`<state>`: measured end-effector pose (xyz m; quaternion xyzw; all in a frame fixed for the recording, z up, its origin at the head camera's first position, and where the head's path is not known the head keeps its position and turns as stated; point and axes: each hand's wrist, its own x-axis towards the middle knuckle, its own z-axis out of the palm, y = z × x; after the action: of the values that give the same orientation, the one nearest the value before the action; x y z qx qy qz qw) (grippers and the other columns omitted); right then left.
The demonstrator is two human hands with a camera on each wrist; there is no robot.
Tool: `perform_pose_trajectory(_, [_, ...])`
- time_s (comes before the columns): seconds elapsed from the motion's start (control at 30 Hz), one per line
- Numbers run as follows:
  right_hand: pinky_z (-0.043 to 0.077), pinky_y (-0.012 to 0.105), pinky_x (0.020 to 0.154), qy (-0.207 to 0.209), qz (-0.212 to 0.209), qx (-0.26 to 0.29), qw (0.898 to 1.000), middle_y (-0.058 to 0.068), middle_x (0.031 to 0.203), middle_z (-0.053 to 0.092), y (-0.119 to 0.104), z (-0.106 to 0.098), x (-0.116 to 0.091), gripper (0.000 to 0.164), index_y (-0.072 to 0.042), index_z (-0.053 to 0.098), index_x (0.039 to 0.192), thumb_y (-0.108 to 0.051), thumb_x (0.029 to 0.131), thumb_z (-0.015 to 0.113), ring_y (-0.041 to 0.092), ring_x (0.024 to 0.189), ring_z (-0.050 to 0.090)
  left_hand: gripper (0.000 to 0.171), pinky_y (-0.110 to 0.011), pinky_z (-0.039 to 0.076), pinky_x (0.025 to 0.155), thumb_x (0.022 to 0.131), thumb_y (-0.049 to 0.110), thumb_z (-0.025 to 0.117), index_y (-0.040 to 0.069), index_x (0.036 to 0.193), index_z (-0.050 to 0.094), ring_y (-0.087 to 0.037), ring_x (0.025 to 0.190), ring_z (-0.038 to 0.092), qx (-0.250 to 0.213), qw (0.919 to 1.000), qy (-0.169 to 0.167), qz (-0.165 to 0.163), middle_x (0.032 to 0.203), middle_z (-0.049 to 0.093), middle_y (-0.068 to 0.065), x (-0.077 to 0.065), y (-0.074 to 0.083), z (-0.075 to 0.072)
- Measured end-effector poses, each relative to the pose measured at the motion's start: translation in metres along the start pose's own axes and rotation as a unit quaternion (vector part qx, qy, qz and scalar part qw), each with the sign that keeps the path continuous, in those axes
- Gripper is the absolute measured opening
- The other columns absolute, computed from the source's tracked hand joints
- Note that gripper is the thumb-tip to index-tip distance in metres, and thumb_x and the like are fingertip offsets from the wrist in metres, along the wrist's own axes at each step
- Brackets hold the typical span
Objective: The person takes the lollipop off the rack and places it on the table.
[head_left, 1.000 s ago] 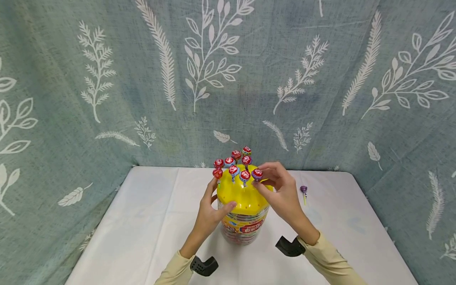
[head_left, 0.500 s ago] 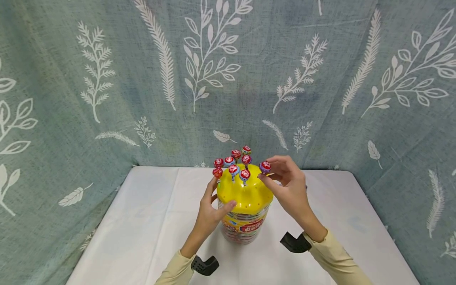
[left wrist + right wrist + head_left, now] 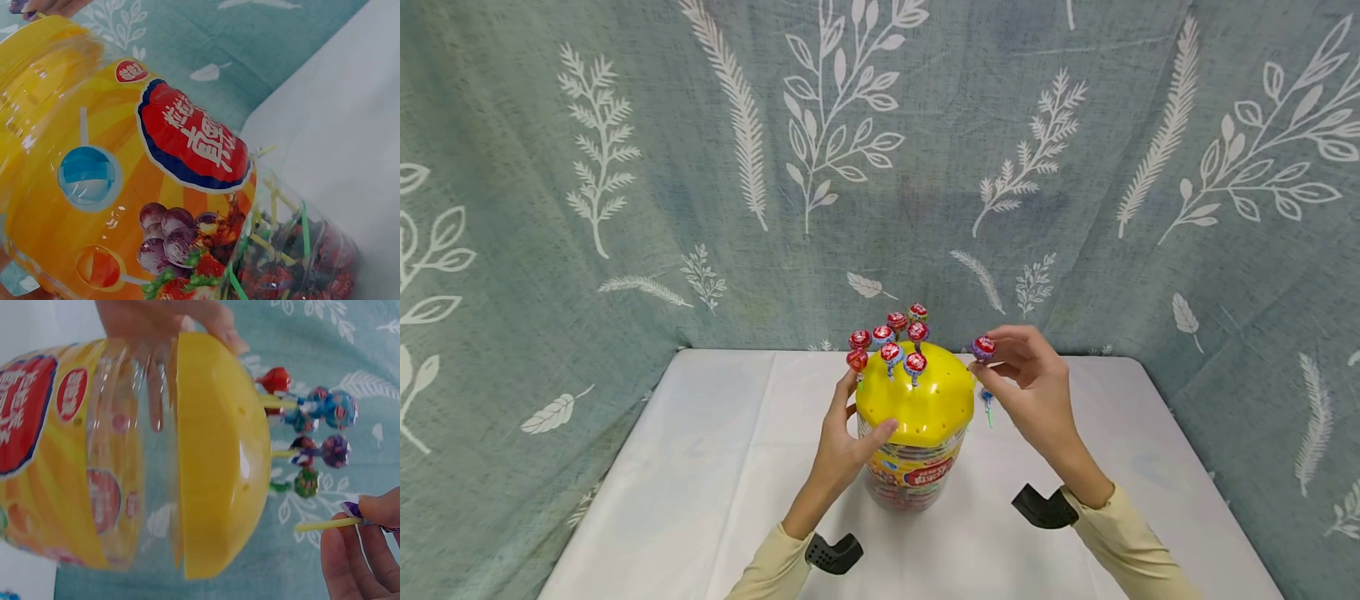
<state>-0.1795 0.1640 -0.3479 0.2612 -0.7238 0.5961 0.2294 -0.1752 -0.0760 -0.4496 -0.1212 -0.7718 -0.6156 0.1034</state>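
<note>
A clear candy jar (image 3: 917, 475) with a domed yellow lid (image 3: 940, 408) stands upright on the table. Several wrapped lollipops (image 3: 891, 354) stick up from small holes at the lid's back and left. My left hand (image 3: 842, 437) grips the jar's upper left side, thumb across the lid's front edge. Thumb and fingertips of my right hand (image 3: 1037, 392) pinch a purple-and-red lollipop (image 3: 982, 347) just off the lid's right edge. Its bare yellow stick (image 3: 328, 524) shows in the right wrist view, apart from the lid. Inside the jar's lower part lie more lollipops (image 3: 287, 262).
A blue lollipop (image 3: 987, 397) with a green stick lies on the white tablecloth (image 3: 730, 467), right of the jar and partly behind the right hand. A patterned green curtain (image 3: 880, 183) hangs behind the table and along its sides.
My right hand has moved right, carrying the purple-and-red lollipop away from the lid. The blue lollipop on the table has come into view; a purple one there is now hidden. The left hand stays put.
</note>
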Motion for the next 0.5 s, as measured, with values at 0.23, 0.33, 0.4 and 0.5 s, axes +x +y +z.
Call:
perform_pose_trajectory(0.23, [0.055, 0.026, 0.072, 0.009, 0.007, -0.006, 1.0, 0.019, 0.095, 0.064, 0.003, -0.014, -0.001, 0.041, 0.004, 0.056, 0.113, 0.015, 0.075, 0.069, 0.02, 0.083, 0.065, 0.082, -0.055, 0.027, 0.106, 0.08, 0.04, 0.068, 0.028, 0.148, 0.024, -0.025, 0.135, 0.027, -0.006, 0.9999, -0.005, 0.007, 0.15, 0.029, 0.001, 0.002, 0.003, -0.001])
perform_pose_trajectory(0.33, [0.055, 0.024, 0.072, 0.012, 0.01, -0.015, 1.0, 0.021, 0.095, 0.064, 0.006, -0.02, -0.003, 0.042, 0.005, 0.056, 0.113, 0.016, 0.075, 0.069, 0.019, 0.082, 0.065, 0.082, -0.056, 0.027, 0.105, 0.079, 0.04, 0.069, 0.029, 0.147, 0.024, -0.025, 0.136, 0.026, -0.01, 0.9999, -0.009, 0.001, 0.15, 0.029, 0.003, 0.003, 0.003, -0.001])
perform_pose_trajectory(0.4, [0.055, 0.024, 0.071, 0.016, 0.019, -0.021, 0.999, 0.02, 0.095, 0.064, 0.007, -0.024, -0.004, 0.042, 0.004, 0.057, 0.113, 0.015, 0.075, 0.069, 0.018, 0.082, 0.065, 0.082, -0.056, 0.027, 0.105, 0.079, 0.04, 0.07, 0.029, 0.147, 0.025, -0.025, 0.136, 0.026, -0.011, 0.9999, -0.011, -0.004, 0.15, 0.03, 0.003, 0.004, 0.004, -0.001])
perform_pose_trajectory(0.5, [0.054, 0.023, 0.071, 0.016, 0.019, -0.03, 0.999, 0.019, 0.095, 0.065, 0.012, -0.03, -0.005, 0.042, 0.004, 0.057, 0.113, 0.015, 0.075, 0.07, 0.018, 0.082, 0.065, 0.084, -0.055, 0.028, 0.105, 0.077, 0.042, 0.071, 0.029, 0.147, 0.025, -0.024, 0.136, 0.026, -0.007, 0.9998, -0.013, -0.016, 0.15, 0.03, 0.003, 0.004, 0.005, -0.002])
